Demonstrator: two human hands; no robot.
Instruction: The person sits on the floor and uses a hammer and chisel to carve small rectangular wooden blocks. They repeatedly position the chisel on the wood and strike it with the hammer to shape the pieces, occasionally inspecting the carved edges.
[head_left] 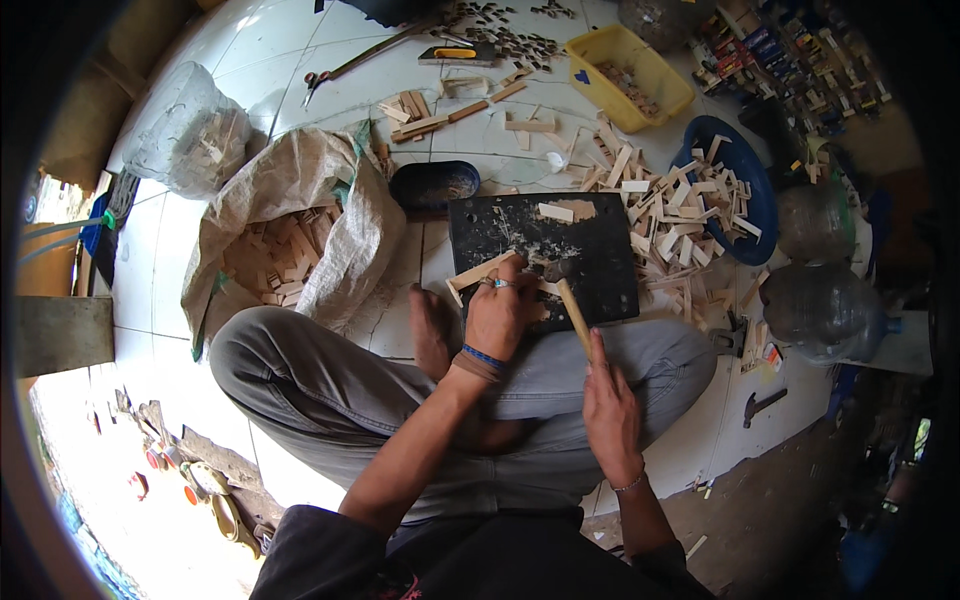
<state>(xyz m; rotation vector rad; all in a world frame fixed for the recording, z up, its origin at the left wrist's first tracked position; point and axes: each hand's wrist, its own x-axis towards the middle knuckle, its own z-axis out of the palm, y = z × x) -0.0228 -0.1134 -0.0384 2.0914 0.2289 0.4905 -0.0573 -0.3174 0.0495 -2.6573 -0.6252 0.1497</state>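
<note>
My left hand (497, 308) is closed on a pale wooden frame (480, 272) made of thin strips, low on the black board (590, 240). One strip slants out past its fingers, with a short piece at an angle on its left end. In my right hand (612, 415) is a hammer (575, 318), gripped by the lower part of its light wooden handle. The hammer's dark head rests at or just above the board, beside my left fingers. Another small wooden block (556, 212) lies on the board's far part.
An open woven sack (350, 240) of wood pieces stands left, near a dark oval tray (433, 185). Right of the board are a wood-strip heap (660, 225), a blue basin (765, 200) and a yellow tub (640, 115). A second hammer (765, 402) lies right of my knee.
</note>
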